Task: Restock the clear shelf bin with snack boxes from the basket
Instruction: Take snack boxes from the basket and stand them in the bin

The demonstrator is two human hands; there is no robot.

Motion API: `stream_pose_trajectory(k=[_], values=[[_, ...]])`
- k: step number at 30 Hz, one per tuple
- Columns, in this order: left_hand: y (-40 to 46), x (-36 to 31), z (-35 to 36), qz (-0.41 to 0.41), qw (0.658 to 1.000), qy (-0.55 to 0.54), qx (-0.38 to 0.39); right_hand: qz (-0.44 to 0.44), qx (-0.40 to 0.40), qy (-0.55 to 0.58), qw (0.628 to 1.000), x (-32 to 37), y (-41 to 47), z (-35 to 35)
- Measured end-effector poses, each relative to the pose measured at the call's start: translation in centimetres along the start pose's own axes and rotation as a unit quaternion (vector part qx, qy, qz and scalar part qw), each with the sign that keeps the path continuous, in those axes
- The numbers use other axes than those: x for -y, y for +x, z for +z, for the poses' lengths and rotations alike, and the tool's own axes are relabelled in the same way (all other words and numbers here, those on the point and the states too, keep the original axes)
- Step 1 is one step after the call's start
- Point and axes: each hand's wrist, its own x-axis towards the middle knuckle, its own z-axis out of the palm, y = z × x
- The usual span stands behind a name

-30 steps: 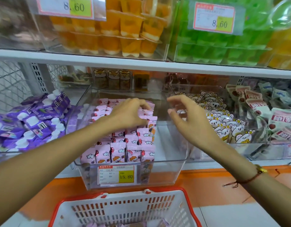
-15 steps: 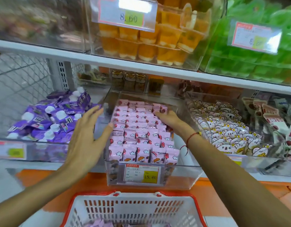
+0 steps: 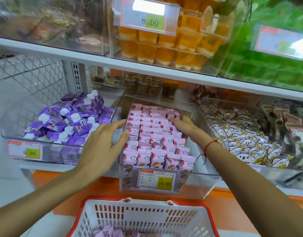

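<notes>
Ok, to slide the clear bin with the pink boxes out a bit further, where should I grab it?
Grip the bin by its two side walls near the front, coming from the front. The top is open and the pink boxes leave a gap along the right wall, so fingers could hook over that rim. The left hand already presses the left wall; the right hand lies on the boxes.

The clear shelf bin (image 3: 195,187) sits on the lower shelf, its front wall carrying a price tag (image 3: 155,179) reading 16.80. Pink snack boxes (image 3: 152,139) stand upright inside it in tight rows from front to back, filling its left part; the strip along its right wall is bare. Below it, the white basket (image 3: 143,218) with a red rim holds a few pale purple packets (image 3: 106,232) at its bottom.
</notes>
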Motion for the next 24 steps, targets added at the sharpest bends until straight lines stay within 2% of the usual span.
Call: stream_pose_trajectory(k=[5,7,10,12,13,15,17,19,21,22,23,24], values=[[0.2,0.2,-0.6,-0.019,0.999,0.009,0.04,-0.076,-0.02,-0.066,0.995,2.1,-3.0,-2.0],[0.0,-0.3,-1.0,-0.011,1.0,0.01,0.015,-0.143,-0.053,-0.109,0.982,2.5,-5.8,-3.3],[-1.5,-2.2,-2.1,0.096,0.993,-0.013,-0.062,-0.304,-0.09,-0.093,0.944,1.7,-13.0,-5.3],[-3.3,-3.8,-2.5,0.186,0.979,-0.036,-0.074,-0.374,-0.04,-0.087,0.923,-0.1,-18.5,-6.0],[-4.5,-4.3,-2.4,0.22,0.972,-0.052,-0.059,-0.379,0.014,-0.114,0.918,-1.2,-20.8,-5.9],[-7.2,-4.7,-1.2,0.267,0.962,-0.065,0.008,-0.33,0.138,-0.228,0.906,-3.7,-23.6,-5.0],[-9.8,-4.0,0.9,0.285,0.952,-0.003,0.107,-0.29,0.246,-0.378,0.844,-6.6,-24.2,-3.0],[-12.1,-2.0,3.3,0.238,0.926,0.119,0.268,-0.244,0.332,-0.468,0.782,-10.6,-23.2,0.0],[-13.7,1.4,5.8,0.15,0.853,0.236,0.442,-0.171,0.382,-0.522,0.743,-15.0,-21.5,3.7],[-14.3,3.2,6.9,0.115,0.816,0.268,0.5,-0.141,0.387,-0.538,0.736,-17.4,-20.6,5.6],[-14.9,4.8,7.8,0.084,0.791,0.286,0.534,-0.115,0.378,-0.544,0.74,-19.7,-19.8,7.5],[-15.4,6.3,8.7,0.051,0.778,0.295,0.552,-0.092,0.356,-0.535,0.76,-21.9,-19.3,9.3]])
